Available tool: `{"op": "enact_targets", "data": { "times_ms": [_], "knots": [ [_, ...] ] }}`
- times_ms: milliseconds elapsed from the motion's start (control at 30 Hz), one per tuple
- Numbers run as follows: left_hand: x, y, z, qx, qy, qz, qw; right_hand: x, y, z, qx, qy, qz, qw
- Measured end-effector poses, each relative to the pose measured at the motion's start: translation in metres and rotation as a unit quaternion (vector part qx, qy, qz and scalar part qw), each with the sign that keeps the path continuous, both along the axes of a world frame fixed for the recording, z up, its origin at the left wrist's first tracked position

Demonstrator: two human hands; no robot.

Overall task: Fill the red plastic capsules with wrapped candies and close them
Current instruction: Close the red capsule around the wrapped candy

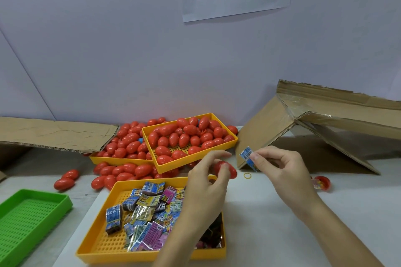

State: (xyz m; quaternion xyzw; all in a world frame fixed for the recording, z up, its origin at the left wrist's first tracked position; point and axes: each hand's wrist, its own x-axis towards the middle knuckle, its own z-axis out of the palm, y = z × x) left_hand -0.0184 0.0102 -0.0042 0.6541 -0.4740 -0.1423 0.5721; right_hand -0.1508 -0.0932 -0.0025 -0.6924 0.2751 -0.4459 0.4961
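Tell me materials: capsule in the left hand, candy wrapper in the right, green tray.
Capsule: looks like hard plastic, glossy red, with highlights on its shell. Candy wrapper: probably thin film or foil, printed blue, edges crinkled; exact stock unclear. Green tray: moulded plastic, matte, with a perforated grid floor.

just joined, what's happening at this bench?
A person is packing candies into capsules by hand. The left hand holds a red capsule above the far edge of the yellow candy tray, while the right hand pinches a blue wrapped candy just beside it, not yet inside. More red capsules fill the yellow trays at the back and spill onto the table. A green tray sits at the left, and an open capsule half lies at the right.
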Motion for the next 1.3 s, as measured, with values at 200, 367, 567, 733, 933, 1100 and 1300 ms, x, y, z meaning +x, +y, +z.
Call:
{"op": "enact_targets", "data": {
  "times_ms": [200, 367, 567, 733, 933, 1100, 1300],
  "knots": [
    [-0.001, 0.002, 0.002, 0.020, 0.218, -0.037, 0.975, 0.013, 0.017, -0.001, 0.068, -0.045, 0.069, 0.994],
    [0.001, 0.003, 0.005, 0.005, 0.192, -0.041, 0.980, 0.020, 0.020, -0.009, 0.193, -0.058, 0.108, 0.974],
    [0.004, 0.004, 0.002, -0.006, 0.155, -0.017, 0.988, 0.022, 0.018, -0.007, 0.315, -0.100, 0.137, 0.934],
    [0.007, 0.001, -0.002, 0.012, 0.047, 0.048, 0.998, 0.019, 0.016, -0.007, 0.297, -0.086, 0.121, 0.943],
    [0.006, 0.001, -0.002, 0.015, 0.013, 0.061, 0.998, 0.014, 0.017, -0.004, 0.126, -0.060, 0.131, 0.982],
    [0.004, 0.002, 0.001, 0.020, 0.030, 0.053, 0.998, 0.009, 0.012, -0.005, 0.079, -0.079, 0.130, 0.985],
    [0.003, 0.003, 0.005, 0.030, 0.050, 0.045, 0.997, 0.005, 0.007, -0.008, 0.046, -0.085, 0.138, 0.986]
  ]
}}
